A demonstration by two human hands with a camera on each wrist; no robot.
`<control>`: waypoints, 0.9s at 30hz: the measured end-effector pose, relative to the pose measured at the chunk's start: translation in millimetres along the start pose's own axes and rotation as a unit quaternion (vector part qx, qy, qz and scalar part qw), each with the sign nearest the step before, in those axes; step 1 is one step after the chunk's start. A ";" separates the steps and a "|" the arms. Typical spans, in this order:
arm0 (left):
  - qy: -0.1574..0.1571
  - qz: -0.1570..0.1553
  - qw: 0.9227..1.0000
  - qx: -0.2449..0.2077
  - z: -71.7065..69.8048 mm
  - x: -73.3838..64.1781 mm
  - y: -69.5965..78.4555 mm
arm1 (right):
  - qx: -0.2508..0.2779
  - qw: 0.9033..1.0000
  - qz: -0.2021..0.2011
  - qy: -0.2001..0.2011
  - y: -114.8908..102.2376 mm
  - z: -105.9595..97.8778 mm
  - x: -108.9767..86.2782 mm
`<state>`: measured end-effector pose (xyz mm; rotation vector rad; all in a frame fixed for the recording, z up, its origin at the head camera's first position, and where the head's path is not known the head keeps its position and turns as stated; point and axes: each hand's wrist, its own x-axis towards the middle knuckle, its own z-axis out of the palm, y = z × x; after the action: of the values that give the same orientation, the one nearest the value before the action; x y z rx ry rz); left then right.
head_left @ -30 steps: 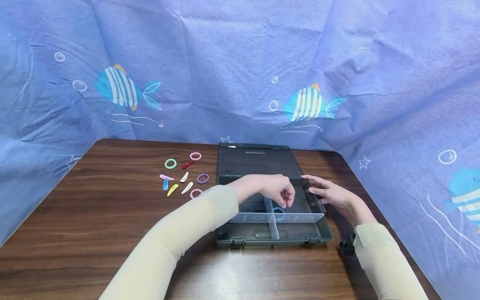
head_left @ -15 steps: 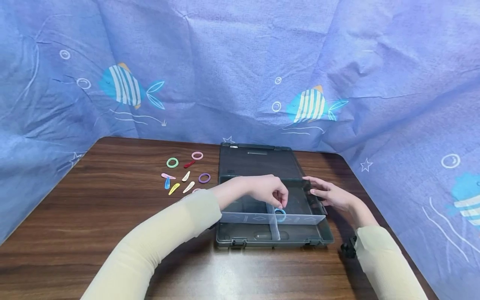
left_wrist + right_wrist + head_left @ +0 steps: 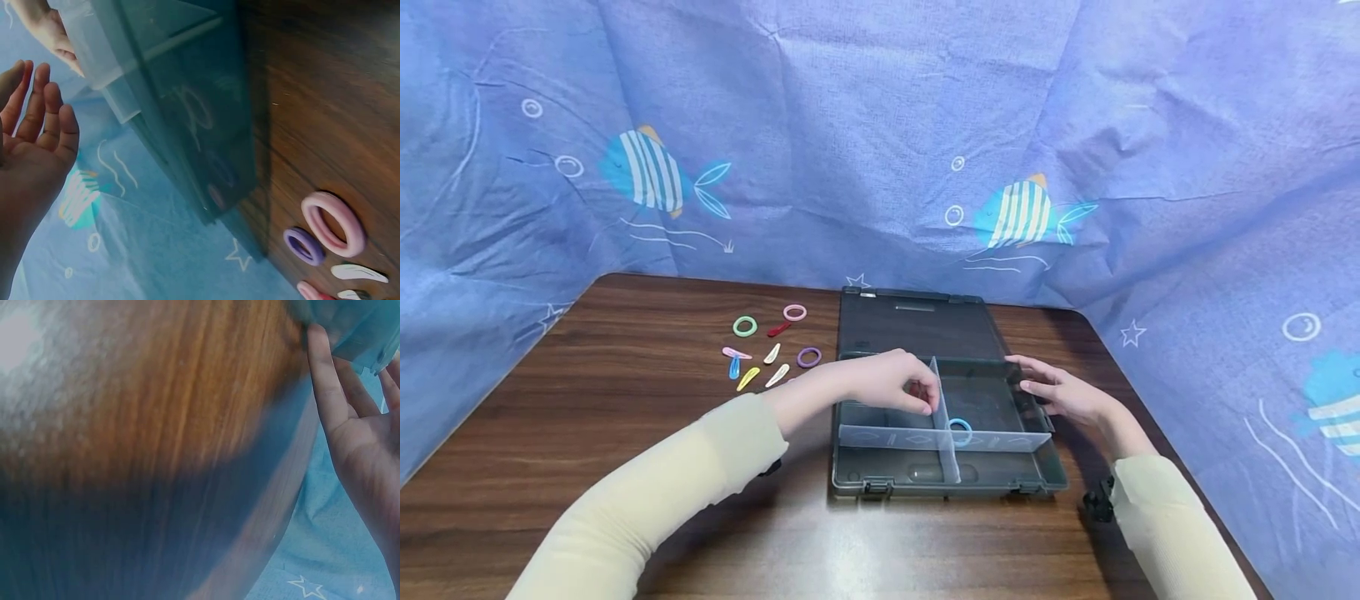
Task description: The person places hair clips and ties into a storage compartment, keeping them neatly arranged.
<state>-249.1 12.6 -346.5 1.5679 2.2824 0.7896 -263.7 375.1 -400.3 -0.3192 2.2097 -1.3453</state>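
Observation:
A dark clear plastic organizer box [image 3: 925, 490] lies with its lid [image 3: 917, 323] folded back. Pale dividers [image 3: 1000, 441] split its inside into compartments. One light blue hair tie [image 3: 959, 422] leans against the long divider in the back right compartment. Over the back left compartment hovers my left hand [image 3: 887, 379], fingers loosely bent. In the left wrist view this left hand [image 3: 37, 144] holds nothing. My right hand [image 3: 1070, 395] rests at the box's right wall, its fingers extended. Up close, the right hand [image 3: 359, 434] touches the box's edge [image 3: 353, 337] with a fingertip.
Left of the box lie a green hair tie [image 3: 736, 327], a pink hair tie [image 3: 794, 320] and a purple hair tie [image 3: 808, 366]. Several snap hair clips lie among them, including a yellow clip [image 3: 748, 379] and a red clip [image 3: 779, 329]. A blue fish-print cloth [image 3: 865, 167] hangs behind the table [image 3: 587, 417].
My left hand has let go of the blue hair tie, leaving it in the back right compartment, and has drawn away to the left. The right hand stays at the box's side.

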 end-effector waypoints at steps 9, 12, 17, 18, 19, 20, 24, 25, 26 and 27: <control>0.079 0.053 0.995 0.002 -7.8 -30.6 -5.5 | -0.001 1.000 0.002 -0.002 3.2 -1.1 0.7; 0.097 0.056 0.994 0.002 -14.9 -41.8 -7.0 | -0.003 1.000 0.006 0.000 3.6 -1.2 0.9; 0.111 0.037 0.993 -0.001 -25.9 -62.5 -12.8 | -0.003 1.000 0.008 0.004 2.4 -0.7 1.4; 0.113 0.033 0.993 0.002 -27.3 -66.3 -14.5 | -0.001 1.000 0.009 0.004 2.0 -0.5 1.3; 0.115 0.029 0.993 0.004 -28.3 -70.1 -15.9 | -0.001 1.000 0.007 0.002 1.8 -0.5 1.3; 0.115 0.024 0.993 0.007 -29.3 -73.6 -17.4 | 0.000 1.000 0.007 0.002 1.6 -0.4 1.2; 0.113 -0.002 0.994 0.009 -32.3 -85.7 -22.1 | -0.001 1.000 0.006 -0.003 0.7 -1.1 0.7; 0.111 -0.008 0.994 0.008 -32.9 -88.3 -23.8 | -0.001 1.000 0.005 -0.004 0.4 -1.2 0.6; 0.111 -0.015 0.994 0.010 -33.6 -90.8 -25.6 | 0.002 1.000 0.007 -0.002 0.1 -1.4 0.7; 0.111 -0.021 0.994 0.010 -34.1 -93.2 -27.7 | 0.001 1.000 0.006 -0.002 0.1 -1.6 0.5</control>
<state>-251.9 -90.4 -342.6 1.5003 2.4748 0.9771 -265.0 376.2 -400.0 -0.3076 2.2023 -1.3396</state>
